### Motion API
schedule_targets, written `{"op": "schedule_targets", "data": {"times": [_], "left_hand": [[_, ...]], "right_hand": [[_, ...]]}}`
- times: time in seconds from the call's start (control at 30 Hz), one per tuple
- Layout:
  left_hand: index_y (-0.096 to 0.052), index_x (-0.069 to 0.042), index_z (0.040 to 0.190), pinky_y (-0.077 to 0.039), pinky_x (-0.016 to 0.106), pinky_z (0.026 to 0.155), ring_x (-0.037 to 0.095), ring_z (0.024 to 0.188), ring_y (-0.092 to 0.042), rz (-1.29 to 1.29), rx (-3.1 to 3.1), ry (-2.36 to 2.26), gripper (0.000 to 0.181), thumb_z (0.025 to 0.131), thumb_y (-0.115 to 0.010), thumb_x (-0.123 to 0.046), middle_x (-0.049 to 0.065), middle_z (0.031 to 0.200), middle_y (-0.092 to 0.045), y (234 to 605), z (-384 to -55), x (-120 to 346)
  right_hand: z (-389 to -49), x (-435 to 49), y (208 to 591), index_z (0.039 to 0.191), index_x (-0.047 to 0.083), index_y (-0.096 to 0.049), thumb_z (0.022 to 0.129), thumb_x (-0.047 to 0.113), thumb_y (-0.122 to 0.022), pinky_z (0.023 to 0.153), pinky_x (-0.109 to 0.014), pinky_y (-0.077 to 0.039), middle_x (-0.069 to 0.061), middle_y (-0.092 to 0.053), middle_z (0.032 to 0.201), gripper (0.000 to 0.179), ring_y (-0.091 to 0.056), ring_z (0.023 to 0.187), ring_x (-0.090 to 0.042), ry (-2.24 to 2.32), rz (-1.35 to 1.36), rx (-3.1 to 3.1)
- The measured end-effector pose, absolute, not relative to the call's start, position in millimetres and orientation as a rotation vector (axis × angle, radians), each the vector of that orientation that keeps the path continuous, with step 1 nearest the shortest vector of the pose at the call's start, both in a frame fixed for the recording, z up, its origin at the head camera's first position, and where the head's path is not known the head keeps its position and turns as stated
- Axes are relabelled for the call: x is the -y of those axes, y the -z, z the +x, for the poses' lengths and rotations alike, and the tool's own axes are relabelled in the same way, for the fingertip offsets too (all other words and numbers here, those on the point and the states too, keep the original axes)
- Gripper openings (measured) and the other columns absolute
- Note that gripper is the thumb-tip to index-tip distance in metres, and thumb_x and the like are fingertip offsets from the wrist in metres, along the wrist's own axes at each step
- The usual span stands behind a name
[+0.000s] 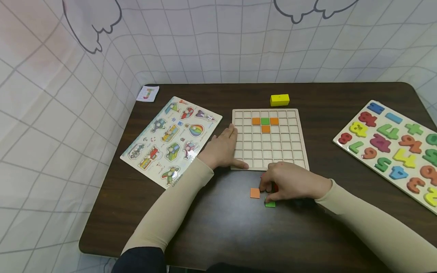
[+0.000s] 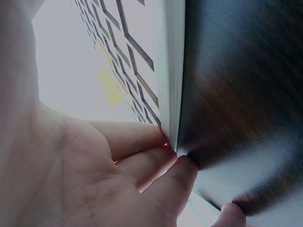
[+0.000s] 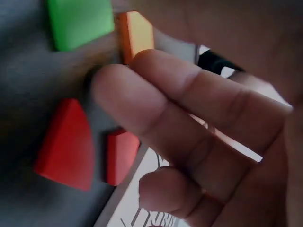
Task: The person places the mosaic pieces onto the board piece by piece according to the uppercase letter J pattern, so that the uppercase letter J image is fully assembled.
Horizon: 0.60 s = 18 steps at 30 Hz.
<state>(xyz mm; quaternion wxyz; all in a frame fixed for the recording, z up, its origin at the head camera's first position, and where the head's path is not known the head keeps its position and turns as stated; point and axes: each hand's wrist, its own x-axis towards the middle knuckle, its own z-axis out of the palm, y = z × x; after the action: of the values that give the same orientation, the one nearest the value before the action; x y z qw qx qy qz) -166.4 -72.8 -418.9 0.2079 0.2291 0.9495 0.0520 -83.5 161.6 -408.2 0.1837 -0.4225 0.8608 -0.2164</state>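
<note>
A wooden grid board point(image 1: 267, 145) lies on the table, with a green tile point(image 1: 265, 121) and three orange tiles near its top. My left hand point(image 1: 221, 148) rests against the board's left edge, thumb by the lower left corner; its fingertips touch the rim point(image 2: 171, 71) in the left wrist view. My right hand point(image 1: 290, 182) is low over loose tiles in front of the board, its fingers bent, with nothing seen between them. Around it lie an orange tile point(image 1: 255, 193), a green tile point(image 3: 81, 23) and two red tiles point(image 3: 68, 146), partly hidden in the head view.
A vehicle picture puzzle board point(image 1: 184, 132) lies at the left, a number puzzle board point(image 1: 385, 146) at the right. A yellow block point(image 1: 279, 100) sits behind the grid board. A small card point(image 1: 148, 93) with a coloured pattern lies at the back left corner.
</note>
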Motion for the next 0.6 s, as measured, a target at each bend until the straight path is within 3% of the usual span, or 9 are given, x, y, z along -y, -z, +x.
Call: {"op": "schedule_targets", "data": {"times": [0.3,0.6], "left_hand": [[-0.01,0.0,0.166,-0.031,0.061,0.124,0.027,0.164,-0.017,0.627,-2.643,-0.164,0.138,0.074,-0.077,-0.078,0.016,0.177,-0.006,418,-167,71],[-0.011,-0.001,0.166,-0.031,0.061,0.124,0.027,0.164,-0.017,0.625,-2.649,-0.175,0.137,0.074,-0.078,-0.077,0.015,0.177,-0.006,419,-165,72]], "right_hand": [[-64,-160,410,0.083,0.026,-0.075,0.07,0.04,-0.096,0.067,-0.024,-0.04,0.018,-0.059,0.069,0.028,-0.046,0.073,-0.003,0.41,-1.238,-2.584],[-61,-155,413,0.08,0.027,-0.069,0.071,0.025,-0.087,0.068,-0.03,-0.042,0.018,-0.058,0.074,0.02,-0.046,0.074,-0.008,0.306,-1.369,-2.686]]}}
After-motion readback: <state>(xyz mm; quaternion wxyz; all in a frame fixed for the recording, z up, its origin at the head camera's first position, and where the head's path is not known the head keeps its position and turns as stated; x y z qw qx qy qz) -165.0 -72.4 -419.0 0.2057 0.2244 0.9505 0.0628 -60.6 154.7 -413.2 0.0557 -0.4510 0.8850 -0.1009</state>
